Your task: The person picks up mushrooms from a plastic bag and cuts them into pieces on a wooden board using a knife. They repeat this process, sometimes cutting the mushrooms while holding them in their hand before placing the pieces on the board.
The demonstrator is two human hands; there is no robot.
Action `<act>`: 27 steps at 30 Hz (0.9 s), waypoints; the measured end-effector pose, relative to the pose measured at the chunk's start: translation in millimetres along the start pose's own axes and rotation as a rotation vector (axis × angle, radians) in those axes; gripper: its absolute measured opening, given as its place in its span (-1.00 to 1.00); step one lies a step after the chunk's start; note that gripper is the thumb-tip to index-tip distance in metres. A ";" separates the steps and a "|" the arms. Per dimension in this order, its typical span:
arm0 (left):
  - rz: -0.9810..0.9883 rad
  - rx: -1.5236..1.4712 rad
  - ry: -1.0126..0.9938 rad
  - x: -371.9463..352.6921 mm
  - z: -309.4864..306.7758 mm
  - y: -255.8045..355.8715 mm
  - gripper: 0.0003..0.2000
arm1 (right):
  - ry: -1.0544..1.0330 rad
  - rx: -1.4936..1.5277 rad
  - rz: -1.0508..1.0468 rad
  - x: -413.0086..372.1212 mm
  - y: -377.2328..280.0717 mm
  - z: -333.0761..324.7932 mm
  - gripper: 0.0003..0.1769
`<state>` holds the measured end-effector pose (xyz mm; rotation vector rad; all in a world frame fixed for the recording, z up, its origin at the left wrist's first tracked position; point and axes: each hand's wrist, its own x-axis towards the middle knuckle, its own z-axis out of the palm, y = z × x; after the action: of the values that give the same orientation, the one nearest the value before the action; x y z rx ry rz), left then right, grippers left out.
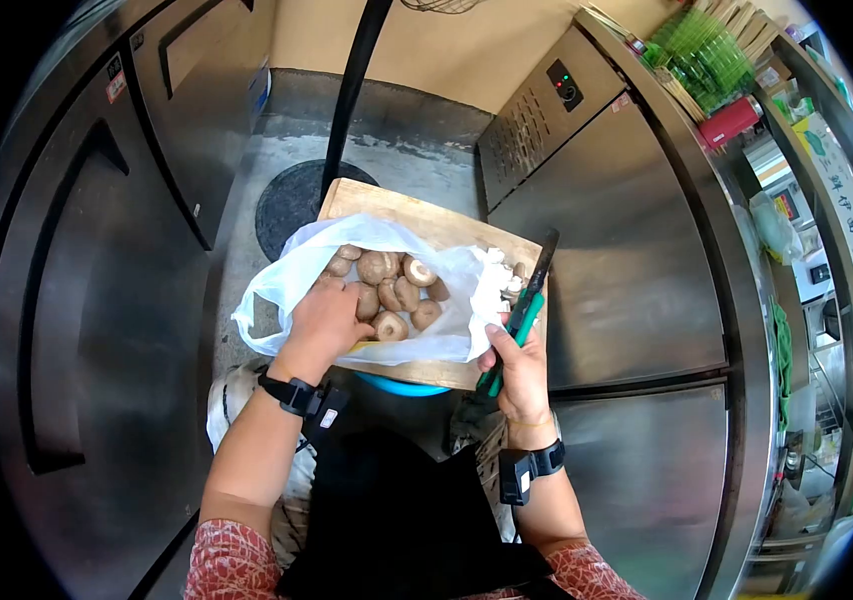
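A white plastic bag (325, 236) lies wide open on a wooden board (397, 204), with several brown shiitake mushrooms (407, 293) inside. My left hand (325, 318) reaches into the bag from the near left, its fingers and thumb curled round a mushroom at the pile's edge; the fingertips are partly hidden. My right hand (519, 368) is closed around a green-handled knife (524, 318), its dark blade pointing away from me. The right thumb lies close to the bag's right edge. Small white pieces (500, 275), perhaps mushroom stems, sit on the board beside the blade.
Beneath the board's near edge shows a blue basin (403, 386). A dark round cover (282, 205) lies on the floor, near a black pole (349, 110). Steel cabinets (607, 240) flank both sides. Shelves at right hold a red can (731, 122) and packages.
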<state>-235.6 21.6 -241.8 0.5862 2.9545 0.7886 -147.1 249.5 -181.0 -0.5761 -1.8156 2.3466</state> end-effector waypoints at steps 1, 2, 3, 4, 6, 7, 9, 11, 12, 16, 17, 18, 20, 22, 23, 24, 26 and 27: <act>0.029 0.011 0.045 -3.1 8.9 -1.6 -0.56 | 0.005 -0.010 -0.005 -0.8 0.8 -1.4 -0.85; 0.059 0.021 0.090 -4.4 13.4 -2.2 -0.51 | 0.008 -0.049 -0.005 -2.1 2.7 -3.5 -0.87; 0.075 0.045 0.079 -4.2 16.5 -3.7 -0.51 | 0.006 -0.064 -0.008 -3.7 4.8 -4.5 -0.88; 0.090 0.067 0.068 -4.5 19.2 -5.0 -0.50 | 0.004 -0.079 -0.010 -5.5 7.0 -5.2 -0.88; 0.069 0.097 -0.011 -3.9 20.5 -5.2 -0.50 | 0.007 -0.088 -0.012 -5.8 12.5 -7.9 -0.90; 0.031 0.104 -0.078 -1.6 20.0 -5.0 -0.50 | 0.022 -0.084 -0.013 -5.2 12.4 -8.6 -0.88; -0.025 0.092 -0.149 2.6 16.4 -4.4 -0.52 | 0.051 -0.078 -0.010 -3.7 10.0 -11.2 -0.85; -0.066 0.051 -0.156 6.0 11.0 -3.3 -0.54 | 0.052 -0.056 -0.030 0.8 4.7 -13.9 -0.85; -0.035 -0.004 -0.038 7.2 10.0 -2.3 -0.56 | 0.048 -0.009 -0.048 3.4 1.7 -13.7 -0.86; 0.163 -0.021 0.302 14.1 13.3 0.3 -0.64 | 0.044 0.097 -0.093 13.1 -10.4 -9.3 -0.86; 0.232 0.025 0.353 16.2 15.0 2.5 -0.66 | 0.049 0.109 -0.094 14.1 -12.4 -7.9 -0.86; 0.271 0.106 0.301 14.6 14.0 10.2 -0.78 | 0.045 0.108 -0.098 14.8 -13.6 -5.8 -0.86; 0.323 0.107 0.229 7.3 34.9 17.9 -0.85 | 0.044 0.107 -0.108 14.9 -15.2 -2.4 -0.86; 0.339 0.089 0.112 0.6 47.1 22.3 -0.86 | 0.059 0.041 -0.107 14.4 -11.2 -0.3 -0.88; 0.305 0.113 0.124 -1.2 49.5 20.4 -0.85 | 0.089 -0.005 -0.110 12.0 -7.6 3.1 -0.89; 0.282 0.137 0.138 -0.5 51.7 19.0 -0.83 | 0.106 -0.076 -0.081 10.8 2.2 2.6 -0.88; 0.283 0.129 0.134 1.7 57.3 14.2 -0.81 | 0.066 -0.242 -0.043 2.5 24.3 12.1 -0.87; 0.298 0.104 0.117 3.6 57.7 15.0 -0.81 | 0.015 -0.258 -0.017 0.8 43.3 14.0 -0.86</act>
<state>-226.6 62.4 -284.5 1.0410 3.0708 0.7112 -147.1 225.2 -219.6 -0.6012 -2.1241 2.1050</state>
